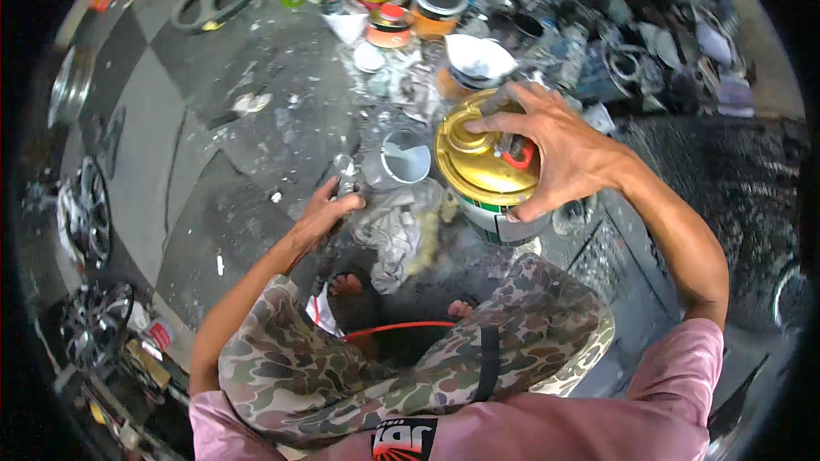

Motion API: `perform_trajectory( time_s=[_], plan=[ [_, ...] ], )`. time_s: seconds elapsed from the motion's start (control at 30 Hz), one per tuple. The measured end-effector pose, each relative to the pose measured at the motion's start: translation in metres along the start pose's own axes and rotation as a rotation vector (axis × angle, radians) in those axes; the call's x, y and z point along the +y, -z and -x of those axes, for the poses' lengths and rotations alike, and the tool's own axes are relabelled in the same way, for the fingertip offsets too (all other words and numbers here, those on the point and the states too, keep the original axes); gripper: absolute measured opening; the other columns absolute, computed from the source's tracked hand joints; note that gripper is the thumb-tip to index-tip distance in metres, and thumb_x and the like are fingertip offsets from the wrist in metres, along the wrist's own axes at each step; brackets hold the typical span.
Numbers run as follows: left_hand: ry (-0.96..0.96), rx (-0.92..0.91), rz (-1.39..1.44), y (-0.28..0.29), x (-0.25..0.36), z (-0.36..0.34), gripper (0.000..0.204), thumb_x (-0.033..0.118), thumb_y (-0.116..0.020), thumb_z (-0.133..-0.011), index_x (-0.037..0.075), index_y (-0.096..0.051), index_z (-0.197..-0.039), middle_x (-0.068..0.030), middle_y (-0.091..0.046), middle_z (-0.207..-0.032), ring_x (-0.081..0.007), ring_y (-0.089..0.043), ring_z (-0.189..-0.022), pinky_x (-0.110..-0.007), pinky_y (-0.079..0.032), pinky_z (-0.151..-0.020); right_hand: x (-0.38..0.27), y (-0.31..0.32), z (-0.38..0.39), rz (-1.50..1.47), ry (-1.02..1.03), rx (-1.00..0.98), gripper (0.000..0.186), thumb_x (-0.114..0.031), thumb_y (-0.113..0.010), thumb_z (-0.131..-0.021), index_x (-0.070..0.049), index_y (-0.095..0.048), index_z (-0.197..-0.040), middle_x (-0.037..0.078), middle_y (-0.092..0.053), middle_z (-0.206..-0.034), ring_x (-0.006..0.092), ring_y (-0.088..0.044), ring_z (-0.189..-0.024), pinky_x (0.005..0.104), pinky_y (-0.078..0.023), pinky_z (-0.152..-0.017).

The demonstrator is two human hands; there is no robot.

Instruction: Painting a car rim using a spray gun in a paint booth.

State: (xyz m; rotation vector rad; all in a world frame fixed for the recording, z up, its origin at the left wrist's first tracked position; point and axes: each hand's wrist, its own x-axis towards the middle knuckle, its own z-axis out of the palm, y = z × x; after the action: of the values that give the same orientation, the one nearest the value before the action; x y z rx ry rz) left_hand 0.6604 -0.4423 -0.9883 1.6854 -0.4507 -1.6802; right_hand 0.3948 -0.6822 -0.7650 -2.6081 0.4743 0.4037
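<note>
My right hand is spread over the top of a large paint can with a gold lid and a red piece by its opening. Thumb and fingers clasp the can's rim, and the can leans a little. Just left of it is a clear plastic cup with pale grey liquid inside. My left hand is closed round a slim tool with a shiny metal end, whose kind I cannot make out. A crumpled grey-white rag lies between my hands, below the cup.
Several paint tins and a white paper funnel stand at the back. Cluttered containers fill the far right. Wheel rims line the left. A red hose crosses between my legs.
</note>
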Motion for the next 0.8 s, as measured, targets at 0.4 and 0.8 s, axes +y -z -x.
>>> perform_trajectory(
  time_s=[0.4, 0.8],
  plan=[
    [-0.170, -0.179, -0.388, -0.105, 0.009, -0.035, 0.104, 0.040, -0.081, -0.077, -0.013, -0.029, -0.150, -0.0240, -0.056, -0.138, -0.0273, -0.061, -0.117, -0.032, -0.048, -0.099, 0.006, -0.052, 0.087, -0.061, -0.236, -0.334, 0.093, -0.045, -0.090, -0.048, -0.016, -0.065, -0.133, 0.017, -0.052, -0.127, 0.0415, -0.050, -0.117, 0.0532, -0.041, -0.101],
    [-0.141, -0.242, -0.592, -0.107, -0.012, -0.029, 0.101, 0.036, -0.081, -0.074, -0.012, -0.034, -0.149, -0.0244, -0.060, -0.131, -0.0223, -0.065, -0.099, -0.032, -0.052, -0.087, 0.004, -0.088, 0.076, -0.149, -0.191, -0.564, 0.093, -0.053, -0.089, -0.048, -0.014, -0.068, -0.130, 0.018, -0.056, -0.121, 0.0405, -0.052, -0.119, 0.0488, -0.044, -0.101]
  ],
)
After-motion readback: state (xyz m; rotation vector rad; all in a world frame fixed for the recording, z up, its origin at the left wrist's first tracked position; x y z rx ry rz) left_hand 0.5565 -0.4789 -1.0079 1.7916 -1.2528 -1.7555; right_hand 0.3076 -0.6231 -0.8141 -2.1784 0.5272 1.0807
